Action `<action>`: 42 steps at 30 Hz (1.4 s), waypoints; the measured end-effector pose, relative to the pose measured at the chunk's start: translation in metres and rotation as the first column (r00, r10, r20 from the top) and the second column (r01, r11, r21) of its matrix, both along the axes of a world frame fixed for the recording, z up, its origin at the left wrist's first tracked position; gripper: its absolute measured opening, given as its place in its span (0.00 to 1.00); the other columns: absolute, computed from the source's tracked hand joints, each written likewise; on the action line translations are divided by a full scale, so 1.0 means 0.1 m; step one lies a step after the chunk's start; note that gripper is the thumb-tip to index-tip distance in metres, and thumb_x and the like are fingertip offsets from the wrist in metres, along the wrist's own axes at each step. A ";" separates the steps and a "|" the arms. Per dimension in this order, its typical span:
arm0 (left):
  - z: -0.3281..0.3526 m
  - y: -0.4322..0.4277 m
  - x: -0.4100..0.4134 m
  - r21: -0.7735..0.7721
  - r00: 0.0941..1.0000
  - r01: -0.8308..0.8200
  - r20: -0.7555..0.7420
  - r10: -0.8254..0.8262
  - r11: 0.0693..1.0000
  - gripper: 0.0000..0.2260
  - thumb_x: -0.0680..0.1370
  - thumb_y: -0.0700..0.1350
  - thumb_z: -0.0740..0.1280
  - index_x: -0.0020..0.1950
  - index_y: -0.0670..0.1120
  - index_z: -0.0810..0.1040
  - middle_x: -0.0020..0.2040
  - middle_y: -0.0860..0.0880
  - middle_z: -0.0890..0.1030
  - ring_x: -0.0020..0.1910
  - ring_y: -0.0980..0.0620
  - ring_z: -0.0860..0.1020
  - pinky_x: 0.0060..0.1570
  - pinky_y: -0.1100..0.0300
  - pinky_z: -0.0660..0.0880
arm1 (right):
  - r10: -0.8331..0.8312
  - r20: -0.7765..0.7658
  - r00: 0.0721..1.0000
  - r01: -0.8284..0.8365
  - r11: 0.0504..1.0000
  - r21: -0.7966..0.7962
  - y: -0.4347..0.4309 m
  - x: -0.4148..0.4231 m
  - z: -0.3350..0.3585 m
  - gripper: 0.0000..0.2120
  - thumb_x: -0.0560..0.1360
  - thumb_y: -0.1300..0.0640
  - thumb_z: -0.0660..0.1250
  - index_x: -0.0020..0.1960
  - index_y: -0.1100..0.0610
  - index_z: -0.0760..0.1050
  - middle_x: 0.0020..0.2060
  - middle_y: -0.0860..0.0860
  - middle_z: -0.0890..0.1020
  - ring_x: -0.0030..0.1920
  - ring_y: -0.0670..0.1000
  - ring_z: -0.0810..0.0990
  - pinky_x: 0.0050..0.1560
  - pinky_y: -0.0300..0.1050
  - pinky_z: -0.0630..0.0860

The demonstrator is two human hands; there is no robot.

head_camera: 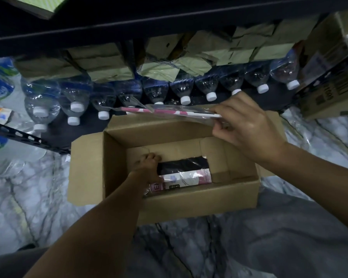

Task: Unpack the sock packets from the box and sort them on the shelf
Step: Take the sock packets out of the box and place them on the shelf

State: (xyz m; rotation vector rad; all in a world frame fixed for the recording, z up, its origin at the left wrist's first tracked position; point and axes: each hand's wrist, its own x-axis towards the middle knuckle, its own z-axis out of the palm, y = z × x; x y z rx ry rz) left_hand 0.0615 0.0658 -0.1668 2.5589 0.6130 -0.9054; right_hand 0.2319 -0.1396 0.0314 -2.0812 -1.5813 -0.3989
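**Two sock packets in hand over an open box on the floor**

A person leans over an open cardboard box [199, 199] standing on a marble-patterned floor [28, 187], its far rim close against the front edge of a low dark shelf [56, 128].

The left hand [147, 167] reaches down into the box. Its grip is curled round the left end of a sock packet [186, 175], fingers over the far side and thumb on the near side. That packet lies flat on the box bottom, against the near wall and toward the near-left corner. Its long axis runs left to right, with the black socks along the far side and the pink-and-white card along the near side.

The right hand [247, 125] holds a second packet [169, 111] above the far rim of the box, thumb and curled fingers pinching its right end. This pink-and-white packet in clear wrap is seen almost edge-on. Its long axis also runs left to right, and its free end points left, just in front of the bottle caps.

A row of wrapped water bottles [181, 91] lies on the shelf with white caps facing the box. Brown paper packs [100, 63] are stacked behind them. Another carton [329, 93] sits at the shelf's right end.
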 end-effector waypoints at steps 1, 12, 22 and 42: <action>0.00 0.01 0.01 0.012 1.000 0.017 -0.002 -0.017 1.000 0.41 0.67 0.60 0.75 0.76 0.50 0.63 0.74 0.46 0.64 0.73 0.42 0.62 0.69 0.48 0.63 | 0.001 0.000 1.000 -0.001 1.000 0.005 0.00 0.00 0.00 0.08 0.73 0.67 0.68 0.51 0.68 0.80 0.42 0.60 0.81 0.42 0.60 0.77 0.43 0.54 0.76; 0.12 -0.01 0.07 -0.022 0.998 0.028 0.055 -0.027 0.999 0.26 0.70 0.56 0.73 0.67 0.52 0.76 0.67 0.48 0.76 0.68 0.45 0.71 0.65 0.54 0.66 | 0.004 0.022 1.000 -0.005 1.000 0.026 0.08 0.01 0.07 0.07 0.74 0.66 0.66 0.49 0.68 0.80 0.41 0.59 0.81 0.43 0.60 0.76 0.44 0.50 0.75; 0.42 0.03 0.01 -0.262 0.982 -0.093 0.135 0.132 0.961 0.10 0.71 0.40 0.73 0.52 0.44 0.82 0.50 0.44 0.84 0.51 0.45 0.81 0.44 0.63 0.70 | -0.011 0.045 0.999 0.010 0.999 0.031 0.03 0.01 0.16 0.07 0.74 0.66 0.66 0.49 0.68 0.80 0.41 0.60 0.81 0.41 0.61 0.76 0.41 0.53 0.75; 3.08 0.27 -1.34 -0.444 0.815 -0.221 0.404 0.414 0.868 0.05 0.74 0.40 0.75 0.49 0.43 0.83 0.44 0.42 0.86 0.39 0.45 0.84 0.41 0.51 0.80 | -0.057 0.239 0.969 -0.006 0.966 0.257 -0.27 -0.68 1.76 0.05 0.72 0.68 0.66 0.46 0.67 0.80 0.40 0.58 0.81 0.39 0.58 0.73 0.42 0.51 0.74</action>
